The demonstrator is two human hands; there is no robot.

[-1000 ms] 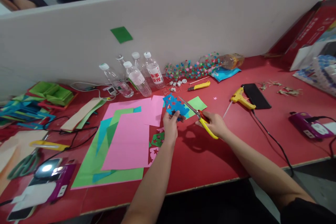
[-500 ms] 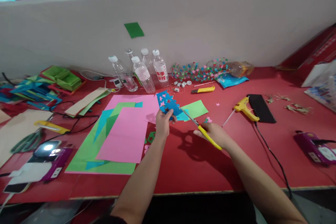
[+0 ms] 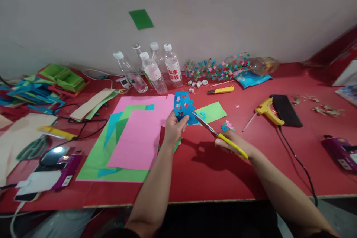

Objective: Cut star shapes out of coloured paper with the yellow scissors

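One pair of scissors (image 3: 220, 135) in right hand (image 3: 231, 143), blades up-left into blue paper (image 3: 183, 108)

The paper (image 3: 184, 108) is blue with star-shaped holes; the scissors (image 3: 223, 137) beside it have yellow handles; the table (image 3: 217, 171) is red.

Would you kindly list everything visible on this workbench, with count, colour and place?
Table: one, red.
Blue paper with star holes: one, in left hand.
Scissors: one, yellow-handled, in right hand.
Paper sheets: several, pink, green, blue, left of centre.
Water bottles: five, clear, by wall.
Paper stars: many, mixed, by wall.
Utility knife: one, yellow.
Glue gun: one, yellow, right.
Phone: one, black.
Left hand: pinching paper.
Right hand: gripping scissors.
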